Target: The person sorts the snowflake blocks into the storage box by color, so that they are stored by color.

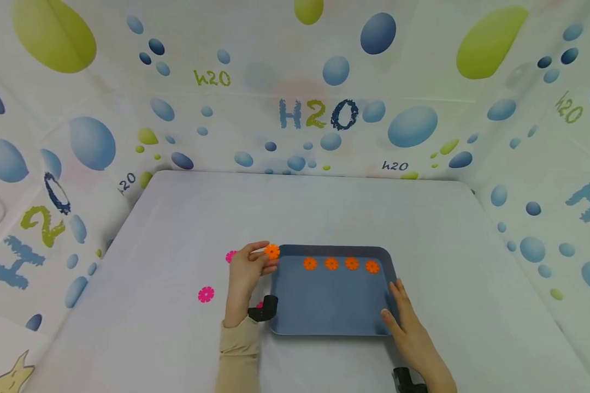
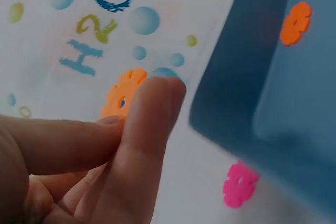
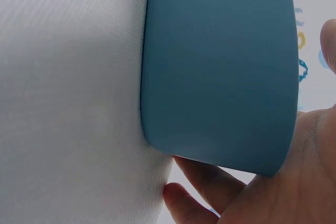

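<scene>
My left hand (image 1: 246, 273) pinches an orange flower-shaped disc (image 2: 116, 95) between thumb and fingers. It holds the disc at the back left corner of a blue-grey tray (image 1: 331, 305). Along the tray's far side lie several more orange flower discs (image 1: 331, 263) in a row. At the tray's right edge, my right hand (image 1: 415, 335) rests with its fingers extended along the outer wall and the thumb spread over the near right part. The right wrist view shows the tray's outer wall (image 3: 220, 72) against that palm.
Left of the tray, a pink flower disc (image 1: 206, 295) lies on the white table (image 1: 142, 322). Another pink disc (image 1: 230, 256) is partly behind my left hand, and a third pink disc (image 2: 240, 183) lies close to the tray's left wall. A patterned curtain (image 1: 255, 136) surrounds the table.
</scene>
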`<action>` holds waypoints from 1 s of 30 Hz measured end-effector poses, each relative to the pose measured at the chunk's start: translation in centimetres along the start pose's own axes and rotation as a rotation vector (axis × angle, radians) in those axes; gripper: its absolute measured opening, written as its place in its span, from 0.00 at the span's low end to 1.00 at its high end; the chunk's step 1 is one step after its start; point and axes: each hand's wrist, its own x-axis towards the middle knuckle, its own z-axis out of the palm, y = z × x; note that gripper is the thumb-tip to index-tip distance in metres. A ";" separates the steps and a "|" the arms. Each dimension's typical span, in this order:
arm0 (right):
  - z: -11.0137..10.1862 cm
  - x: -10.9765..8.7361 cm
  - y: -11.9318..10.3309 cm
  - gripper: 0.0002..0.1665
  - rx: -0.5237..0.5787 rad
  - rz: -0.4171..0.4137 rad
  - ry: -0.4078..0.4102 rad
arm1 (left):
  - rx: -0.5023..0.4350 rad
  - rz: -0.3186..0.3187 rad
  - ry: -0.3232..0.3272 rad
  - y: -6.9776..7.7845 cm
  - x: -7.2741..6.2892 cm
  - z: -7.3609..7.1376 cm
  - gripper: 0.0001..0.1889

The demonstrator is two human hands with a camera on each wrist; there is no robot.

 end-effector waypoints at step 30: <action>0.1 0.0 0.5 0.39 0.013 -0.016 0.009 | 0.769 0.215 0.330 -1.1 0.3 4.7 0.15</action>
